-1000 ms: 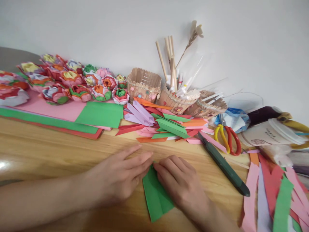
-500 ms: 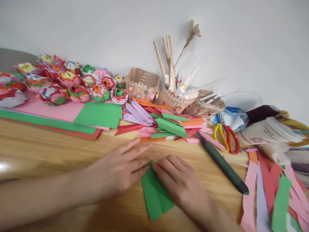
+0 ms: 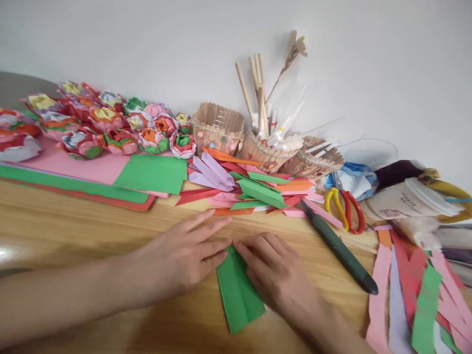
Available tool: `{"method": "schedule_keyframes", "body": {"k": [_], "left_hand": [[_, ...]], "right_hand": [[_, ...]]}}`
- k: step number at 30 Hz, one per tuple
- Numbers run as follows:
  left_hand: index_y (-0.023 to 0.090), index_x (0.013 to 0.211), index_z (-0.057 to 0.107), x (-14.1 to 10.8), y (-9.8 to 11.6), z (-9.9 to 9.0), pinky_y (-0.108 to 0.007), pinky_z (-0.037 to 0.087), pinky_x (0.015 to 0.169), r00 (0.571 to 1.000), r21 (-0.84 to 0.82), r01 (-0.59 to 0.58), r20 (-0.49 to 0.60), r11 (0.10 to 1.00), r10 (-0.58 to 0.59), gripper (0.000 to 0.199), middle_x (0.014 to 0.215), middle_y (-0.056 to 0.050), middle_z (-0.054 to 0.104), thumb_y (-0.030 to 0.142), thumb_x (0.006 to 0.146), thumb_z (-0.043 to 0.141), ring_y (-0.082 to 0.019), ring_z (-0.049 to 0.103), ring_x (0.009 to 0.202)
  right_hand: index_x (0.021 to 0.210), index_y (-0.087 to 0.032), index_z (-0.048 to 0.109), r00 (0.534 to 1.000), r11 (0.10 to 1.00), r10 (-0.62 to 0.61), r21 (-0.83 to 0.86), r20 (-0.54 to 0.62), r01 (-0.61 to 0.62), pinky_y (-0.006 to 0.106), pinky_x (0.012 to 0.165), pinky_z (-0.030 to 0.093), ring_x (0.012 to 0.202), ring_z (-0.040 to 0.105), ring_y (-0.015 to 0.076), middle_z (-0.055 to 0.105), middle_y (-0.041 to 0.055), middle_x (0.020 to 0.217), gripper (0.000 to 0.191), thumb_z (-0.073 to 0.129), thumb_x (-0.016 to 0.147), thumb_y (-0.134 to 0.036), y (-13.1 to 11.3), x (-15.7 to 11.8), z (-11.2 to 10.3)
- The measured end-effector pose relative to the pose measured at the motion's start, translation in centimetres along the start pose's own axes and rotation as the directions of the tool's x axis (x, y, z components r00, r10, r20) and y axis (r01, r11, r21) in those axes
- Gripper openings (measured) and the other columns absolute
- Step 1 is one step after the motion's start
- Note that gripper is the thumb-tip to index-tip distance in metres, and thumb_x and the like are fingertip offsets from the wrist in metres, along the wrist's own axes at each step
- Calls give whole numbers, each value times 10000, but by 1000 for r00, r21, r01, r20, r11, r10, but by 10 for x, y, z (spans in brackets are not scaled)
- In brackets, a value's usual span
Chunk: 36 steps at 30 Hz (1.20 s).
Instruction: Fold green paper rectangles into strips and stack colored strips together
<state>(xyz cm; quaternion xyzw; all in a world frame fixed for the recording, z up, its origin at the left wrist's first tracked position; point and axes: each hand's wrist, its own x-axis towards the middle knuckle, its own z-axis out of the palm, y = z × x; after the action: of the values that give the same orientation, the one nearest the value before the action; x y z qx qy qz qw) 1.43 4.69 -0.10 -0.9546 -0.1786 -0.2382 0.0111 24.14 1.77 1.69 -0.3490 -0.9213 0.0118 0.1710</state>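
Note:
On the wooden table in front of me lies a small piece of green paper (image 3: 239,292) with lengthwise creases. My left hand (image 3: 188,255) reaches in from the left with fingers stretched and spread, fingertips at the paper's upper left edge. From the other side my right hand (image 3: 275,265) is curled, its fingers closed along the paper's upper right edge; its thumb is mostly hidden. Beyond both hands is a heap of folded paper pieces (image 3: 260,192) in green, red, pink, orange and lilac. To the right lies a dark green utility knife (image 3: 339,248).
Several paper flowers (image 3: 105,120) rest on stacked coloured sheets (image 3: 66,164) at the back left. Stick-built baskets (image 3: 218,130) stand against the wall, one holding wooden rods. Scissors (image 3: 348,209), a white lidded cup (image 3: 400,201) and paper strips (image 3: 426,300) lie on the right.
My right hand has shifted slightly right along the green paper, uncovering a bit more of its upper edge. My left hand stays nearly still.

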Motion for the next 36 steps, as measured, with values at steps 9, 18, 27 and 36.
{"method": "schedule_keyframes", "body": {"k": [9, 18, 27, 36], "left_hand": [[151, 1051, 667, 0, -2, -2, -456, 226, 1101, 1000, 8, -12, -24, 1000, 12, 244, 1096, -30, 695, 178, 970, 438, -247, 432, 1268], [199, 1059, 655, -3, -9, 1, -449, 180, 1126, 999, -40, 7, -36, 999, -8, 309, 1173, 12, 667, 212, 1009, 351, -208, 433, 1277], [159, 808, 692, 5, 16, -9, -281, 448, 893, 979, -39, -21, -202, 999, 12, 365, 803, 10, 716, 101, 974, 372, -143, 609, 836], [171, 768, 681, -4, 22, -4, -298, 469, 748, 996, 10, -57, -72, 998, 57, 309, 787, -43, 675, 102, 932, 429, -166, 575, 778]], "right_hand": [[968, -145, 632, 989, 994, -105, 23, 107, 103, 337, 681, 445, 814, 569, 198, 652, 74, 846, 272, 364, 946, -106, 12, -2, -21], [851, -246, 649, 947, 906, -20, 406, 319, -118, 286, 753, 466, 908, 552, 163, 589, 30, 976, 201, 548, 809, -78, 10, 1, -36], [854, -176, 649, 995, 984, 62, 161, 74, -73, 278, 609, 399, 698, 494, 157, 620, 32, 750, 166, 497, 906, -134, -5, 0, -14], [874, -177, 641, 985, 962, 35, 262, 172, -80, 294, 663, 406, 758, 531, 168, 638, 33, 806, 130, 524, 924, -206, -3, 2, -23]]}}
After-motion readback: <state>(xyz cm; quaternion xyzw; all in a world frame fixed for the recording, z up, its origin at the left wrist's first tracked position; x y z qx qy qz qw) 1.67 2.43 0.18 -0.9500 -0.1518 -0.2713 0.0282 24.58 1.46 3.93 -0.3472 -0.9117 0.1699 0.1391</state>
